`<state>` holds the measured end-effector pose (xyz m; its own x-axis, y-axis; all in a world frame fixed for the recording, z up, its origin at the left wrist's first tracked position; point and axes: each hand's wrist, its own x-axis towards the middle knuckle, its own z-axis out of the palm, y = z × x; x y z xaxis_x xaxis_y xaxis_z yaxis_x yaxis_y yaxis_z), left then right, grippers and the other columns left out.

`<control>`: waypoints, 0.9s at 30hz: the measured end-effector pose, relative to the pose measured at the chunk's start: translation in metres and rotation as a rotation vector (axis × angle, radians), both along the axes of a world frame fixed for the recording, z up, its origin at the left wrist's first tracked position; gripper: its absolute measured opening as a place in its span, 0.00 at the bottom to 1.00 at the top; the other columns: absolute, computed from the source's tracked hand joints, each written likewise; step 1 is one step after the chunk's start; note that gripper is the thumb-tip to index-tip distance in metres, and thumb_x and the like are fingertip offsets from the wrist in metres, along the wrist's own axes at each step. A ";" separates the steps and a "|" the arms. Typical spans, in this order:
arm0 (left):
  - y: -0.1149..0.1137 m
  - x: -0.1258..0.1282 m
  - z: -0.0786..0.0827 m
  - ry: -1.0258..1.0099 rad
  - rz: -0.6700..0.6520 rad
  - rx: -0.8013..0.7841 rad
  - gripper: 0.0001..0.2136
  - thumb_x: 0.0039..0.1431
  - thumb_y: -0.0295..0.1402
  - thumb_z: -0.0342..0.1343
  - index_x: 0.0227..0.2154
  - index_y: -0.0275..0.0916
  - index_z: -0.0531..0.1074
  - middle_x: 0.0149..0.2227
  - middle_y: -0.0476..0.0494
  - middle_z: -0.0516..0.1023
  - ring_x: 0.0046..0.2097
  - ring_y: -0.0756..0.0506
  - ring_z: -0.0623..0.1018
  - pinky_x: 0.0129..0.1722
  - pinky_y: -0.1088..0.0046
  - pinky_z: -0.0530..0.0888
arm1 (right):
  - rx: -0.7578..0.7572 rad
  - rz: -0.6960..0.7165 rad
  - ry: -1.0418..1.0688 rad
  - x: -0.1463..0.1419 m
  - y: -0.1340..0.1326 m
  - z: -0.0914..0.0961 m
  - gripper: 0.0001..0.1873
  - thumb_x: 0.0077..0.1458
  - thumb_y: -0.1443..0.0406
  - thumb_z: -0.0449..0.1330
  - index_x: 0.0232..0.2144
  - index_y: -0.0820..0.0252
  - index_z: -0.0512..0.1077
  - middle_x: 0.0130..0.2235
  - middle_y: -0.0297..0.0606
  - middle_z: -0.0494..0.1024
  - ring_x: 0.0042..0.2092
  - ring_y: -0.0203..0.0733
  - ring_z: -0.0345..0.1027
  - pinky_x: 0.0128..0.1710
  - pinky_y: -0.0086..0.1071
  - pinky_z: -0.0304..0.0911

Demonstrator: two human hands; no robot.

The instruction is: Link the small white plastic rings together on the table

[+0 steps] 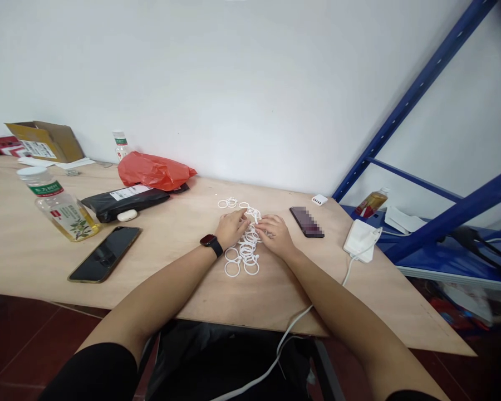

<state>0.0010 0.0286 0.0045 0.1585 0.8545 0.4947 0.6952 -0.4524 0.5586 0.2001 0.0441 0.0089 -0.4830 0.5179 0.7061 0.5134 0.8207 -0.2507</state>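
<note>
A heap of white plastic rings (pixel 247 250), each with a small eyelet or clip, lies on the wooden table in front of me. My left hand (pixel 231 228), with a black watch on its wrist, is at the heap's left side, fingers curled inward at a white ring (pixel 254 214). From the right, my right hand (pixel 274 234) meets the same ring with bent fingers. The fingertips of both hands seem to pinch it; the exact contact is small and partly hidden. Several more rings (pixel 227 203) lie just beyond my left hand.
Left on the table (pixel 183 223) are a phone (pixel 104 255), a drink bottle (pixel 62 209), a black package (pixel 125 201), a red bag (pixel 154 171) and a cardboard box (pixel 45 141). Another phone (pixel 307 222), a charger (pixel 362 240) with its cable and a blue rack (pixel 417 83) are right.
</note>
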 end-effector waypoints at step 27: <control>-0.010 0.005 0.008 0.020 -0.223 0.240 0.11 0.66 0.37 0.51 0.37 0.39 0.76 0.38 0.42 0.80 0.42 0.46 0.77 0.46 0.66 0.72 | -0.137 -0.036 0.064 -0.002 -0.013 0.005 0.14 0.65 0.59 0.51 0.40 0.54 0.76 0.40 0.41 0.80 0.45 0.45 0.71 0.48 0.40 0.66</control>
<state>0.0059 0.0189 0.0127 0.3403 0.6569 0.6728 0.5740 -0.7119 0.4047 0.1982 0.0313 0.0143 -0.4187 0.6272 0.6567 0.5208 0.7583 -0.3921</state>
